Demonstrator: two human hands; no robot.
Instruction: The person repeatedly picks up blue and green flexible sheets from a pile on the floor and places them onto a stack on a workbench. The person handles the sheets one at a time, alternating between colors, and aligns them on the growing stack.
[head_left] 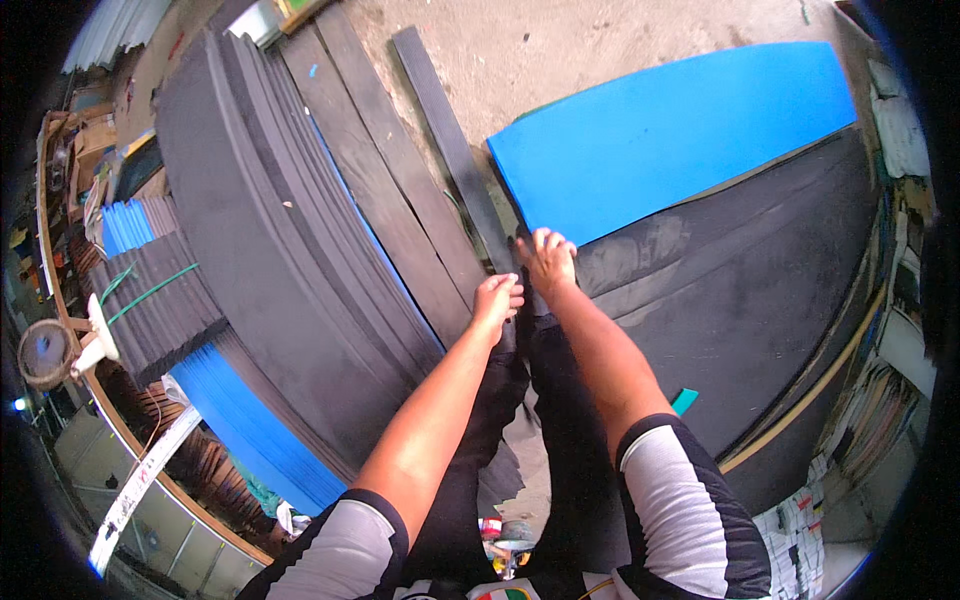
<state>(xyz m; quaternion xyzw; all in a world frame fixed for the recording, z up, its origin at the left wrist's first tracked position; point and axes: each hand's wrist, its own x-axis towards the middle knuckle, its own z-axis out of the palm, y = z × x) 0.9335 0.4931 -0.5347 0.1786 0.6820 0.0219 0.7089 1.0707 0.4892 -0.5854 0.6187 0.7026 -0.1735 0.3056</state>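
Both bare forearms rise from the lower edge toward the middle of the frame, converging. The left hand (497, 300) is curled, fingers bent downward. The right hand (549, 258), slightly higher, lies palm down with fingers spread; its grip seems loose.

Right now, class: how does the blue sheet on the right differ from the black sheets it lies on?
The blue sheet is bright and clean; the black sheets are dark and scuffed grey. The blue sheet lies on top; the black sheets reach further out below it. The right hand rests on the black sheets at the blue sheet's corner. Both lie flat.
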